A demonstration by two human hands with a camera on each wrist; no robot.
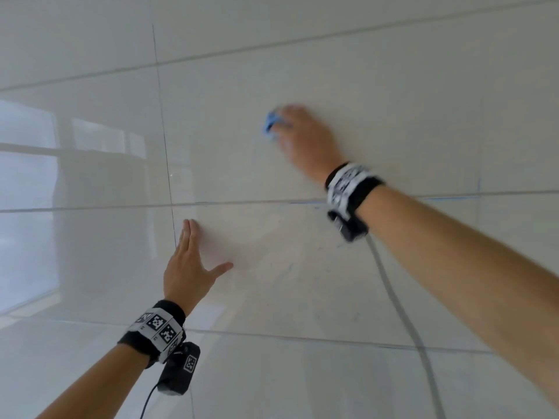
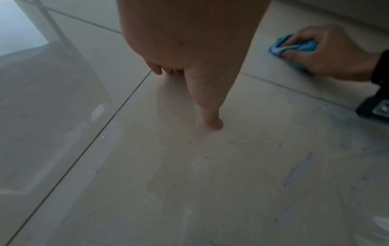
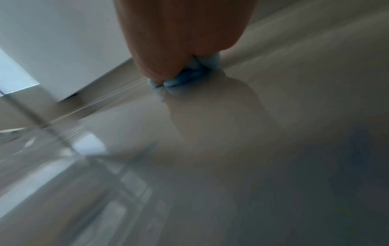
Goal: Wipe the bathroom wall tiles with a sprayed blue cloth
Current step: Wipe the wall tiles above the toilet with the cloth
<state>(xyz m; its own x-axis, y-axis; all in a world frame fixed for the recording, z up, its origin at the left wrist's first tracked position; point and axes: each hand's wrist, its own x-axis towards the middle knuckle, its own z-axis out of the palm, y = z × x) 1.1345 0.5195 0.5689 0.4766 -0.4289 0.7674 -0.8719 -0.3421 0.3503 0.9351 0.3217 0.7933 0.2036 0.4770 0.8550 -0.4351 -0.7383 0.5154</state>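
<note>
Blue cloth (image 1: 270, 124), a small soft crumpled wad of fabric, is sitting bunched under the fingertips of the right hand (image 1: 305, 137), whose fingers are curling round it and pressing it against the glossy cream wall tiles (image 1: 393, 101); in the head view it is lying at about one o'clock from the picture's middle, on the tile above the horizontal grout line (image 1: 242, 202). From the left wrist view the folds are poking out at nine o'clock of the knuckles, with one finger lying across the top. I judge it to be light, limp and probably damp, so it is likely sliding easily on the glaze and needing a firm bunched grip in the middle of the wad, with the palm bearing down rather than the edges being pinched. Further out, the left hand (image 1: 187, 267) is lying flat on the lower tile at about seven o'clock, fingers straight and together, thumb spread toward three o'clock, holding nothing and apparently bracing. Faint bluish smears are showing on the tile at four o'clock of that hand. Both wrists are wearing black bands with black-and-white square marker patterns (image 1: 157, 323); no readable words or brand names are showing anywhere.
</note>
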